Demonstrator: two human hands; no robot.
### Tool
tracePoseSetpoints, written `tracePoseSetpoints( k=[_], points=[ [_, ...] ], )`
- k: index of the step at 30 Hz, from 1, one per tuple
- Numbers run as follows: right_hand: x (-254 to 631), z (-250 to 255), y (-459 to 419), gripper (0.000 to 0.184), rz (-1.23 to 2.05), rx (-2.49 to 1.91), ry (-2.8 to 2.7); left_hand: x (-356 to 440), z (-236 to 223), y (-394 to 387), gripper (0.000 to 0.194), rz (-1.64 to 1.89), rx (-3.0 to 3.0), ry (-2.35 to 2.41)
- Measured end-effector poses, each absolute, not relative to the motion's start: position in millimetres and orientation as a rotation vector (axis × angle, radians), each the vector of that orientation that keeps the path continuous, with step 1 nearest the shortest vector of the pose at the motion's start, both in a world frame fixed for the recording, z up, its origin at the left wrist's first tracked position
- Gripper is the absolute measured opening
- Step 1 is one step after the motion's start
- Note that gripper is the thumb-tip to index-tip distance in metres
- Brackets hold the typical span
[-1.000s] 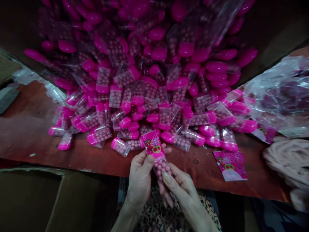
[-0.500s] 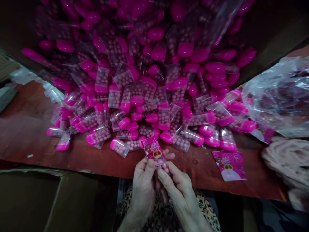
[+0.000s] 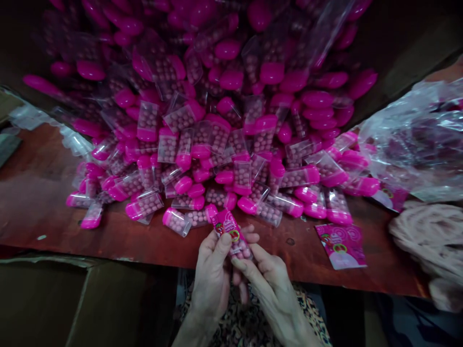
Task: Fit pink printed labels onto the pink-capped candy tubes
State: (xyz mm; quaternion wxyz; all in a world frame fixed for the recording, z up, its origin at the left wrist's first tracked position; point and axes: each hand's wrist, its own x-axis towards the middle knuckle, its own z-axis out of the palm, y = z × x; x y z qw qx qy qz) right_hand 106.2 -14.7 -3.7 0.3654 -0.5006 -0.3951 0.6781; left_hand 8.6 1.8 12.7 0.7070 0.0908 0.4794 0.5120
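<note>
Between my two hands is a small clear candy container of pink balls, with a pink printed label around or against its upper part. My left hand grips it from the left, thumb pressed on the label's face. At its lower end my right hand pinches it with the thumb, the other fingers partly behind. Just beyond my fingers lies a similar candy container with a pink cap, at the front of a large heap of such containers.
Pink printed labels lie on the red-brown table at the right. Behind them are a beige cloth bundle and a crumpled clear plastic bag. Cardboard stands below the table edge at lower left.
My left thumb has moved up onto the label's face, and the container has tilted slightly in my hands. The whole view has shifted a little.
</note>
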Motion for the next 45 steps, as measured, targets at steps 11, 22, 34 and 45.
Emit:
tracePoseSetpoints(
  k=[11, 22, 34, 45],
  points=[
    [108.2, -14.1, -18.5, 0.038, 1.803, -1.192, -0.846, 10.8, 7.2, -6.0, 0.032, 1.116, 0.221, 0.998],
    [107.3, -12.9, -26.0, 0.036, 1.770, -1.270, -0.698, 5.4, 11.9, -16.6, 0.048, 1.111, 0.397, 0.954],
    [106.1, -15.3, -25.5, 0.037, 1.705, -1.268, -0.626, 9.0, 9.4, -15.4, 0.041, 1.159, 0.477, 0.983],
    [110.7, -2.2, -18.5, 0.036, 1.795, -1.267, -0.912, -10.9, 19.5, -2.1, 0.025, 1.301, 0.583, 1.095]
  ],
)
